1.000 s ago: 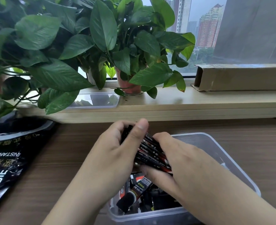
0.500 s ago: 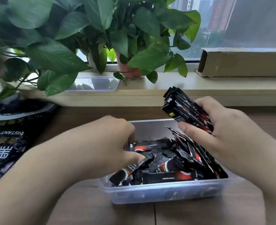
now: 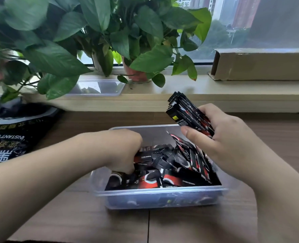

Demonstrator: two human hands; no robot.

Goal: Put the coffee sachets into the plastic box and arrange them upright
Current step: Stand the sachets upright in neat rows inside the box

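Observation:
A clear plastic box (image 3: 162, 197) stands on the wooden table in front of me. Inside lie several black-and-red coffee sachets (image 3: 164, 165); those on the left are jumbled flat, those on the right lean on edge against the wall. My right hand (image 3: 220, 142) holds a neat stack of sachets (image 3: 187, 113) above the box's far right corner. My left hand (image 3: 124, 151) reaches down into the left half of the box, its fingers closed among the loose sachets; what it grips is hidden.
A large black instant coffee bag (image 3: 8, 137) lies at the left. The windowsill behind carries potted plants (image 3: 136, 74), a clear plastic lid (image 3: 99, 87) and a cardboard box (image 3: 261, 64). Leaves overhang the table's far left.
Both hands held one stack together over the box a second ago. Now the right hand alone keeps the stack, raised to the right, and the left hand has dipped into the box.

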